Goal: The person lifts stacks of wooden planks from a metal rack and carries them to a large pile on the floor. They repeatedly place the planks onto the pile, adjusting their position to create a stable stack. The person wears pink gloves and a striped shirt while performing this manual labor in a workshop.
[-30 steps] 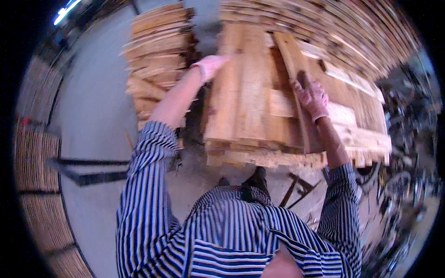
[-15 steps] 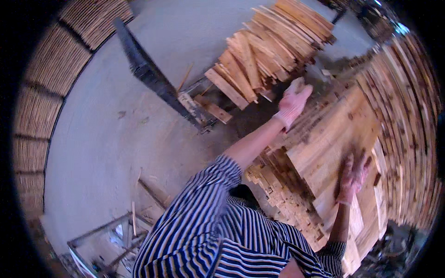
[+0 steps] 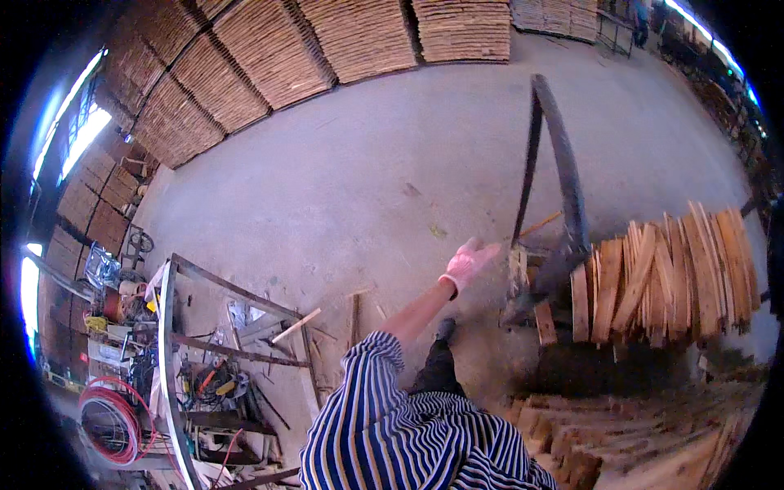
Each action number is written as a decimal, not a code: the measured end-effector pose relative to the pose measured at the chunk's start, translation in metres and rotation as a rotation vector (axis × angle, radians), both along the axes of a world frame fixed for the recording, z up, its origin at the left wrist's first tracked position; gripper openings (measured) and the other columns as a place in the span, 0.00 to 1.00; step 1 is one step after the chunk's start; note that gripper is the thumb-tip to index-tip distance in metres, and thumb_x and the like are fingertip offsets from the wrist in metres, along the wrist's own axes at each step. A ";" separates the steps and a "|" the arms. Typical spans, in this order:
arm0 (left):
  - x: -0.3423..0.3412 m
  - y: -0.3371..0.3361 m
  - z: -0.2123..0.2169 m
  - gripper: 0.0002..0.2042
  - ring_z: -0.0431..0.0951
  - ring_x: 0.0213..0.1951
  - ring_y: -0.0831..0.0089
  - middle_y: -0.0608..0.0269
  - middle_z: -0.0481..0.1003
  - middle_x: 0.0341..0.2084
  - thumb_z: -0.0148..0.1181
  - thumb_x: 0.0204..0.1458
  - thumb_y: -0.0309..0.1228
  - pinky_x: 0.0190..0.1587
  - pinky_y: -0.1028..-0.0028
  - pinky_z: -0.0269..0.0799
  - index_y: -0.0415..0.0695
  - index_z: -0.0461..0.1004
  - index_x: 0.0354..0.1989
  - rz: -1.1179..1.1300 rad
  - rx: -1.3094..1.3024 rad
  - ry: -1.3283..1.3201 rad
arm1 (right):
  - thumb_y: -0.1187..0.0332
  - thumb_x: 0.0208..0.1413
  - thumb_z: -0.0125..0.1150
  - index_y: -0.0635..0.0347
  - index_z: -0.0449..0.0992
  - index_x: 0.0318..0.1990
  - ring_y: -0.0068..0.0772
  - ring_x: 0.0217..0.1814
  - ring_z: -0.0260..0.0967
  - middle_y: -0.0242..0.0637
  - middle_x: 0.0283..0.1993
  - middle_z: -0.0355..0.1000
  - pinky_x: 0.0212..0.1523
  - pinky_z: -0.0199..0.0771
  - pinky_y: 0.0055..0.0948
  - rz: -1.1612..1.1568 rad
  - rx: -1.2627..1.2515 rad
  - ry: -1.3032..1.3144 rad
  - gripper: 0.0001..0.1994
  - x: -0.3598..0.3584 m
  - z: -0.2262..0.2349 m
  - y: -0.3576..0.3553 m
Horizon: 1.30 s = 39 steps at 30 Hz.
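My left hand [image 3: 467,266], in a pinkish-white glove, reaches out over the concrete floor with its fingers stretched and nothing in them. Nearest to it, on its right, stands a dark metal upright frame [image 3: 569,188], apart from the fingers. Beyond that frame lies a row of loose wooden planks [image 3: 665,282], leaning unevenly against one another. At the lower right a blurred stack of boards [image 3: 629,433] sits close to my body. My right hand is out of view.
At the lower left stands a metal frame [image 3: 167,343], with a red coiled hose [image 3: 114,425] and cluttered tools beside it. Wood scraps [image 3: 298,325] lie on the floor near my left arm. Tall stacks of boards [image 3: 359,41] line the far wall.
My view has swung left, so the planks and board stack now appear farther right. My left hand has moved away from the boards, and my right hand has left the picture.
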State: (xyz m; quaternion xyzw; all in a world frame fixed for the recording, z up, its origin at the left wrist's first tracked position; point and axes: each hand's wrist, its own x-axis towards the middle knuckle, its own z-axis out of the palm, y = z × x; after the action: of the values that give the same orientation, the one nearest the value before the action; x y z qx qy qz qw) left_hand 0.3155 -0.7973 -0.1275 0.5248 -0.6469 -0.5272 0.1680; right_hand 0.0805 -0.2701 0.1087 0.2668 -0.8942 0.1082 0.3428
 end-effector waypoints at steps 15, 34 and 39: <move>-0.175 -0.349 0.010 0.50 0.66 0.66 0.67 0.56 0.64 0.68 0.73 0.52 0.38 0.65 0.66 0.67 0.52 0.46 0.79 -0.129 -0.361 0.857 | 0.56 0.71 0.55 0.57 0.67 0.69 0.43 0.66 0.68 0.42 0.68 0.69 0.70 0.64 0.47 -0.153 -1.184 -2.469 0.25 0.026 -0.272 -0.409; -0.252 -0.381 0.021 0.25 0.75 0.41 0.72 0.62 0.75 0.42 0.64 0.61 0.35 0.48 0.69 0.73 0.40 0.64 0.63 -0.123 -0.308 1.197 | 0.63 0.61 0.61 0.58 0.71 0.65 0.44 0.64 0.68 0.42 0.63 0.71 0.69 0.64 0.45 0.548 -0.387 -2.017 0.25 -0.001 -0.347 -0.563; -0.293 -0.457 -0.001 0.30 0.74 0.46 0.69 0.62 0.72 0.48 0.60 0.64 0.43 0.52 0.67 0.72 0.41 0.61 0.68 -0.137 -0.187 1.124 | 0.65 0.58 0.63 0.58 0.72 0.64 0.44 0.64 0.68 0.42 0.61 0.72 0.68 0.64 0.44 0.632 -0.400 -1.904 0.26 0.019 -0.360 -0.594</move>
State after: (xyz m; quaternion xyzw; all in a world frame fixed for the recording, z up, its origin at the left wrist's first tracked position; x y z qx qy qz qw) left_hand 0.0221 -1.2544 -0.1282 0.1036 -0.5346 -0.6754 0.4973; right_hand 0.0997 -0.8641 -0.2512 0.2317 -0.6498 0.5081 -0.5157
